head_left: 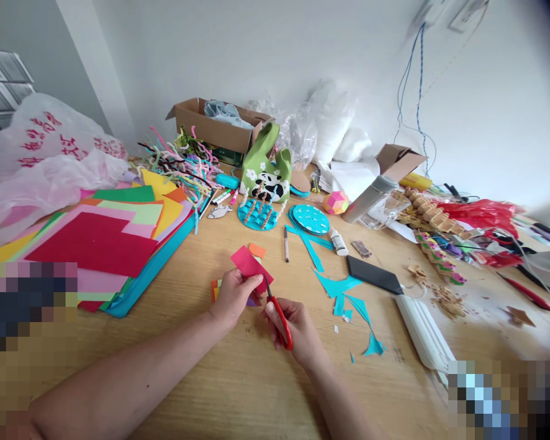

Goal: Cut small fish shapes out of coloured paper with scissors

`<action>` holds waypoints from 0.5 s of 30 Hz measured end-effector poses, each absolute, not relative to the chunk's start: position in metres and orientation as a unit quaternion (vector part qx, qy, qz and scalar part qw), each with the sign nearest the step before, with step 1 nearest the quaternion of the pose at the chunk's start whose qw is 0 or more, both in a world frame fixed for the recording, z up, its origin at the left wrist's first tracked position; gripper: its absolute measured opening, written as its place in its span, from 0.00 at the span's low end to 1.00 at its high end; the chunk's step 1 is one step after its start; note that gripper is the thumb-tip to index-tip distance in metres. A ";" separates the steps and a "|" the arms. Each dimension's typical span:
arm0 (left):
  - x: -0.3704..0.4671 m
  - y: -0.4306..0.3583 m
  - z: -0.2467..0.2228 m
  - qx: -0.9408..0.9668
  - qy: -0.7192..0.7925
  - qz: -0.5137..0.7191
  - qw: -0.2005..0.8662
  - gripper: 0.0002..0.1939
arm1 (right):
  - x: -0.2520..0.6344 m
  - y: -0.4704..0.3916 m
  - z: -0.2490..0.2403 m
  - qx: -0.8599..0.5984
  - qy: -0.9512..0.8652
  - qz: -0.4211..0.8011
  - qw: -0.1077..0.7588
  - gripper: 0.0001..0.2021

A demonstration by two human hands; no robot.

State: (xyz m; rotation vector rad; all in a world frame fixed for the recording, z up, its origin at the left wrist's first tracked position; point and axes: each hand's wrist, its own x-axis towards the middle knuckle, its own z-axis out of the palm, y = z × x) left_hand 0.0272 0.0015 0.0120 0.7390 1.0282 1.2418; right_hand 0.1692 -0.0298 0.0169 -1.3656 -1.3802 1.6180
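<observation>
A red piece of paper (247,264) is pinched in my left hand (236,294), near the middle of the table. My right hand (289,327) holds red-handled scissors (282,324), their blades at the right edge of that paper. Small coloured pieces, among them an orange one (257,249), lie behind and beneath my left hand. Left of my hands rests a stack of coloured sheets with a large red sheet (91,244) on top. Blue paper scraps (337,284) are scattered to the right.
Behind my hands stand a blue woven disc (256,215), a green panda bag (266,174) and a pen (286,244). To the right lie a grey bottle (371,198), a black case (373,275) and a white power strip (424,333). A cardboard box (211,125) sits by the wall.
</observation>
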 end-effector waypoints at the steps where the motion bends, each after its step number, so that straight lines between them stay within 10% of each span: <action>1: 0.027 0.001 0.012 0.324 0.451 0.542 0.631 0.11 | 0.169 -0.030 0.017 -0.514 -0.521 0.610 0.303 0.26; 15: 0.024 0.001 0.007 0.373 0.459 0.537 0.601 0.11 | 0.170 -0.030 0.020 -0.514 -0.526 0.611 0.294 0.26</action>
